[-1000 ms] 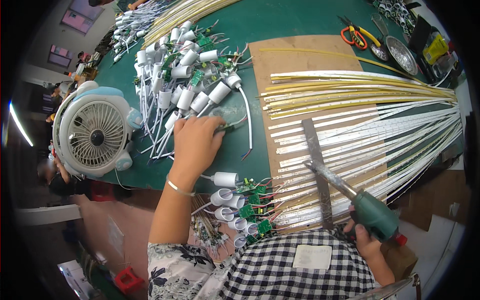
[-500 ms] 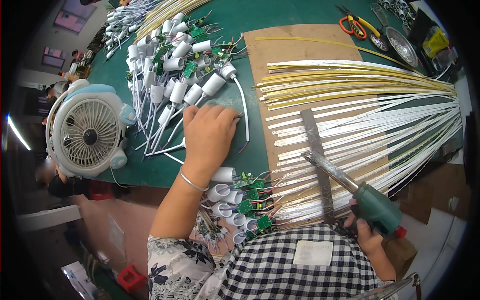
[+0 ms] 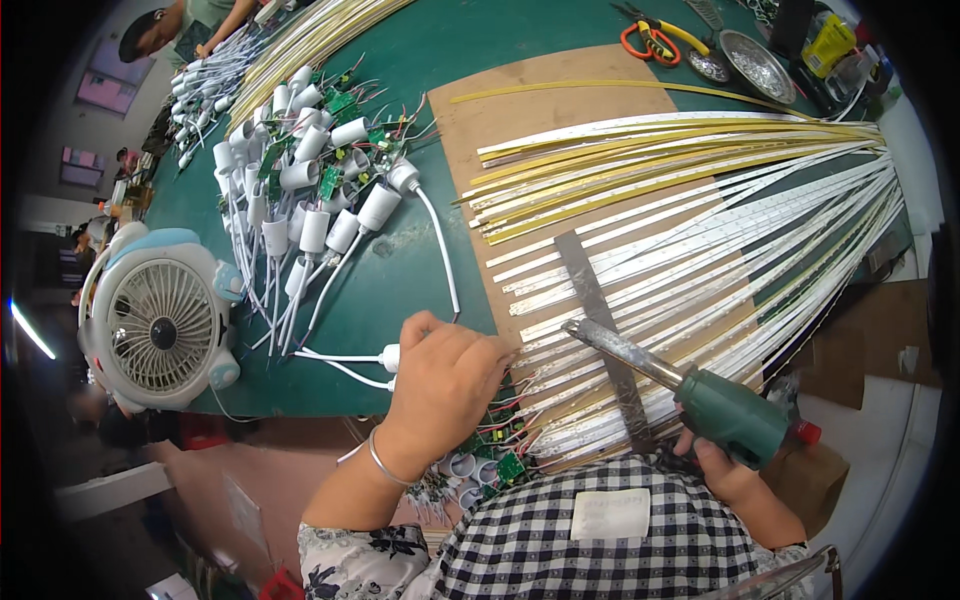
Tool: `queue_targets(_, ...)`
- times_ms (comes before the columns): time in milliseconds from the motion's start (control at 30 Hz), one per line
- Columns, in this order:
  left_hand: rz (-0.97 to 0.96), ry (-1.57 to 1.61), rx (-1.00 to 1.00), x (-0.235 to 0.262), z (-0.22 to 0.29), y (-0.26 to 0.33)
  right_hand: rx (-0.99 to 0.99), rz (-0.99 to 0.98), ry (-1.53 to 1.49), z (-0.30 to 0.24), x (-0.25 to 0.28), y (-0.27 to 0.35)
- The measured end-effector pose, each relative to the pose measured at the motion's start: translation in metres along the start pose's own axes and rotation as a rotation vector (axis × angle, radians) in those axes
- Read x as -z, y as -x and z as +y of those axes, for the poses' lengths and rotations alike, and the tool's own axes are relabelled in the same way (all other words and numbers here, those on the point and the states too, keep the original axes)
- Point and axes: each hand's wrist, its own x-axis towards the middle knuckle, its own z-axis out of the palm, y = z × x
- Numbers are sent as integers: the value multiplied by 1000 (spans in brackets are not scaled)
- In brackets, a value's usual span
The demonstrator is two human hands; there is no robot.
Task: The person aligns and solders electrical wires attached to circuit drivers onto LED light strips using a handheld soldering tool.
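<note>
My right hand (image 3: pixel 727 472) is wrapped round the green handle of a soldering iron (image 3: pixel 735 415). Its metal tip points left, above the ends of the white LED strips (image 3: pixel 640 290). My left hand (image 3: pixel 450 375) is closed beside the left ends of those strips. Its fingertips are bent down and hide whatever they hold. Beside its thumb side lies a white cap with a cord (image 3: pixel 390 357). Below the hand, white sleeves with green circuit boards (image 3: pixel 510 467) are wired to strip ends at the table edge. A dark metal bar (image 3: pixel 605 345) lies across the strips.
A heap of white lamp sleeves with boards and cords (image 3: pixel 312 230) covers the table's left. At far right are orange-handled pliers (image 3: pixel 650 45) and a metal dish (image 3: pixel 757 68). A white fan (image 3: pixel 163 330) stands left. Another person (image 3: pixel 190 25) bends over the far left end.
My left hand has moved from beside the heap toward me, to the strip ends. The soldering iron has shifted slightly left and down in the picture. The whole view has turned a little.
</note>
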Motion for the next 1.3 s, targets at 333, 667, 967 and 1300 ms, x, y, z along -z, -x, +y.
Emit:
queue_targets(333,-77,80,78,-10,-3,-2,-98,104,-143,-5,-6,-2)
queue_targets(667,-94,-6,127,-10,0,-2,-136,65,-156,-6,-5,-1)
queue_targets(967,-125,1,172,-10,0,-2,-182,-35,90,-5,-2,-2)
queue_targets(1300,-156,52,203,-9,-2,-3,3,-51,249,-15,-9,-17)
